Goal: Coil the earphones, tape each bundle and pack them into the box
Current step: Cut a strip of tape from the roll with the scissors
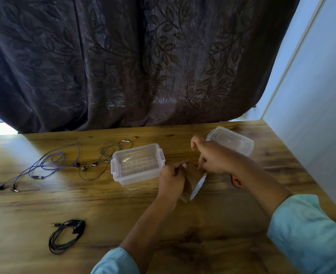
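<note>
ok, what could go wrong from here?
1. The coiled black earphones lie untaped, apart from both hands; the coil may spring loose before tape reaches it.
2. The left hand grips the brown tape roll while the right hand picks at it; the orange-handled scissors sit partly under the right forearm, so it could knock them.
3. The purple earphones and thin dark earphones lie uncoiled close together and may tangle.

Box [137, 165] mid-bench [212, 224]. Lid [230, 140] behind it, far right. Tape [195, 184] just right of box, nearer; scissors [236, 182] right of tape. Loose earphones [93, 165] left beside box; another set [37, 177] further left. Coiled earphones [77, 227] near left.
</note>
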Tool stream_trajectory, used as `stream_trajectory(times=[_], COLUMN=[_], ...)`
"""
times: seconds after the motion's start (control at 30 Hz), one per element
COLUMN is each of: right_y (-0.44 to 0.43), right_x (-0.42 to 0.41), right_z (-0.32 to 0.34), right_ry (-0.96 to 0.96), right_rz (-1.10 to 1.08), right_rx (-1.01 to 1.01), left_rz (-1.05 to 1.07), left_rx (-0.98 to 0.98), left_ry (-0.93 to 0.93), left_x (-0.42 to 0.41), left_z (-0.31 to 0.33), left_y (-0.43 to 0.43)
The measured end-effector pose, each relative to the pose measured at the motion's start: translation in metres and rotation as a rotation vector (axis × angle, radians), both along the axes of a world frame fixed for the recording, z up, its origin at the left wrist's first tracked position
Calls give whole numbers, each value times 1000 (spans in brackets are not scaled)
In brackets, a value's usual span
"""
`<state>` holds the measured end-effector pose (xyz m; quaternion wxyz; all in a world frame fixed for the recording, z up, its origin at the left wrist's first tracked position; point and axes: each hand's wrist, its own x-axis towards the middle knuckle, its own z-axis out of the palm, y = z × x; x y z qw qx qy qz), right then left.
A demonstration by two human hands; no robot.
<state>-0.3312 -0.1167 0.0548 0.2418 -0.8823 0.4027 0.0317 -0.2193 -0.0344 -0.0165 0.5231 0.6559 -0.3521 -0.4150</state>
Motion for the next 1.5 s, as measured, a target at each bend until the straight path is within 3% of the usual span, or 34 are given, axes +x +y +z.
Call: stream_trajectory(times=[0.8,1.17,1.3,1.5], right_y=[5,10,10,23], right_x=[9,-1,3,22], right_z=[-8,-14,-11,-9], right_ry=[60,-185,-123,117], right_rz=[50,-36,-48,-34], right_rx=[-311,-201,-254,-484], left_rz=[38,42,35,67], left_rx=[-14,-30,-25,31], left_ry=[-63,-26,-57,-140], left_x=[-3,-6,-7,-6], left_z=[-4,1,0,-1], left_y=[-2,3,4,-3])
